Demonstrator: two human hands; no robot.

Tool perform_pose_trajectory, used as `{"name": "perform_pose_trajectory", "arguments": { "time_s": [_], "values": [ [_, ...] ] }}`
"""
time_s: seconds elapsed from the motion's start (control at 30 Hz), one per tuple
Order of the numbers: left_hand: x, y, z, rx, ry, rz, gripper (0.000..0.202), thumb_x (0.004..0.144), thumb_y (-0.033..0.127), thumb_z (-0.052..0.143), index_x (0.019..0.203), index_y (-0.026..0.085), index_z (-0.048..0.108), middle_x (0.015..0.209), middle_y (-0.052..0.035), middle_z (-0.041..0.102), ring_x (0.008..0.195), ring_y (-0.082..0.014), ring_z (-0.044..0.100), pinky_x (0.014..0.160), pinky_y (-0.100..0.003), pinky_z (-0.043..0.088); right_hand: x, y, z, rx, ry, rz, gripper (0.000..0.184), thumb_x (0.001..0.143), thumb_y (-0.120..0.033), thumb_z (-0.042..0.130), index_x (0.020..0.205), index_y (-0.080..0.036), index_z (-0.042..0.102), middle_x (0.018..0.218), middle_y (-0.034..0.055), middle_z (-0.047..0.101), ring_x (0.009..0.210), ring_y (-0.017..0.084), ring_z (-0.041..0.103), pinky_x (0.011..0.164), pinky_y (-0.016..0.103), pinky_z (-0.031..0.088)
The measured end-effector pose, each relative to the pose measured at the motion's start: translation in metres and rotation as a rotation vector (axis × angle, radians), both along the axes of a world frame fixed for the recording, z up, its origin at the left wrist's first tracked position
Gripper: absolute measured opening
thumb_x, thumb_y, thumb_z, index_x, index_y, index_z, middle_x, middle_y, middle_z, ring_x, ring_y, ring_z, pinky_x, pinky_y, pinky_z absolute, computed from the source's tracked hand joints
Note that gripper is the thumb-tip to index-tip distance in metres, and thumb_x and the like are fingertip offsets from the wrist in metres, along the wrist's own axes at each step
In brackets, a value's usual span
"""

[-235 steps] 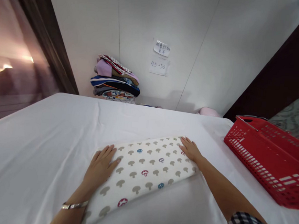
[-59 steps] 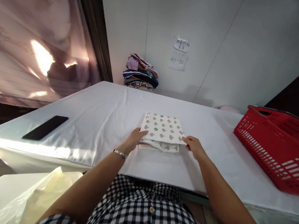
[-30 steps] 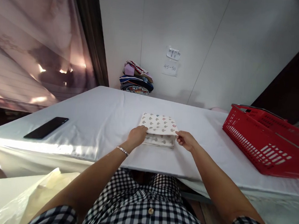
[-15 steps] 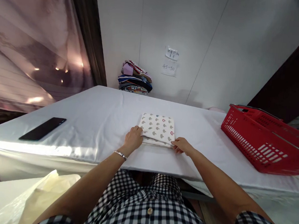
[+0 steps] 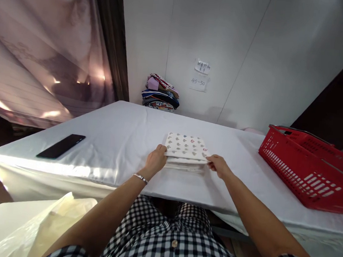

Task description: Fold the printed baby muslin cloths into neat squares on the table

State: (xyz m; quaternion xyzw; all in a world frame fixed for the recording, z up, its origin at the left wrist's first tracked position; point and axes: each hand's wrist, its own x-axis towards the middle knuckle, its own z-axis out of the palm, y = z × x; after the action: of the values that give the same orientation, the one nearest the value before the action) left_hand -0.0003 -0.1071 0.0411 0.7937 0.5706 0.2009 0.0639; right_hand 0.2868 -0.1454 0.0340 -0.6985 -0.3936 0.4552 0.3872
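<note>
A folded white cloth [image 5: 185, 145] with a grey printed pattern and a few red and blue motifs lies on the white-covered table [image 5: 123, 132] in front of me. My left hand [image 5: 156, 159] pinches its near left corner. At the near right corner, my right hand [image 5: 217, 166] grips the edge between thumb and fingers. The cloth's near edge is raised between both hands, and lower layers show beneath it. What kind of textile it is, I cannot tell.
To the right stands a red plastic basket [image 5: 302, 166]. A black phone [image 5: 61, 146] lies at the left. Folded fabrics [image 5: 161, 94] are stacked against the back wall. A pale plastic bag [image 5: 54, 222] rests on a white surface at the lower left.
Both hands have lifted the near edge of the cloth's upper layers, so more of the lower layers shows. The whole view has shifted slightly.
</note>
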Motion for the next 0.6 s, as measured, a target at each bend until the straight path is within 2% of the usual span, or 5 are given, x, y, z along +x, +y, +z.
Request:
{"name": "perform_pose_trajectory", "arguments": {
  "time_s": [0.17,0.3,0.43,0.5,0.6],
  "values": [
    [0.005,-0.012,-0.007,-0.078,0.068,-0.034,0.027,0.08,0.009,0.041,0.102,0.022,0.05,0.109,-0.0051,0.05,0.089,-0.0172,0.057,0.071,-0.031,0.045,0.004,-0.007,-0.014,-0.056,-0.018,-0.004,0.033,0.068,-0.04,0.068,0.064,-0.019,0.042,0.045,-0.0038,0.05,0.034,0.006,0.038,0.032,0.018,0.021],
    [0.001,-0.013,-0.016,-0.033,0.061,-0.034,0.028,0.081,0.009,0.039,0.104,0.022,0.05,0.11,-0.0051,0.05,0.088,-0.0167,0.057,0.07,-0.031,0.044,0.0,-0.013,-0.024,-0.06,-0.064,0.018,0.029,0.071,-0.039,0.064,0.065,-0.019,0.042,0.049,-0.0039,0.051,0.036,0.006,0.039,0.034,0.019,0.023],
    [-0.001,-0.013,-0.017,0.024,0.062,-0.032,0.027,0.079,0.009,0.041,0.102,0.022,0.051,0.106,-0.0058,0.051,0.093,-0.0196,0.053,0.07,-0.032,0.045,0.001,-0.017,-0.023,-0.038,-0.172,0.035,0.026,0.074,-0.038,0.06,0.066,-0.019,0.044,0.055,-0.0013,0.054,0.042,0.009,0.044,0.04,0.021,0.029],
    [0.0,-0.014,-0.014,0.061,0.075,-0.055,0.028,0.078,0.006,0.042,0.099,0.022,0.053,0.106,-0.0068,0.052,0.1,-0.0217,0.049,0.075,-0.034,0.044,0.0,-0.021,-0.019,0.037,-0.306,0.029,0.022,0.074,-0.037,0.061,0.071,-0.019,0.049,0.067,0.0024,0.059,0.055,0.013,0.052,0.048,0.023,0.036],
    [0.007,-0.016,-0.011,0.147,0.091,-0.17,0.033,0.079,0.004,0.04,0.102,0.023,0.054,0.114,-0.0077,0.051,0.109,-0.0221,0.044,0.086,-0.037,0.04,-0.01,-0.027,-0.012,0.379,-0.729,0.091,0.019,0.078,-0.031,0.057,0.092,-0.019,0.056,0.1,0.0087,0.06,0.091,0.021,0.054,0.072,0.031,0.043]
  ]
}}
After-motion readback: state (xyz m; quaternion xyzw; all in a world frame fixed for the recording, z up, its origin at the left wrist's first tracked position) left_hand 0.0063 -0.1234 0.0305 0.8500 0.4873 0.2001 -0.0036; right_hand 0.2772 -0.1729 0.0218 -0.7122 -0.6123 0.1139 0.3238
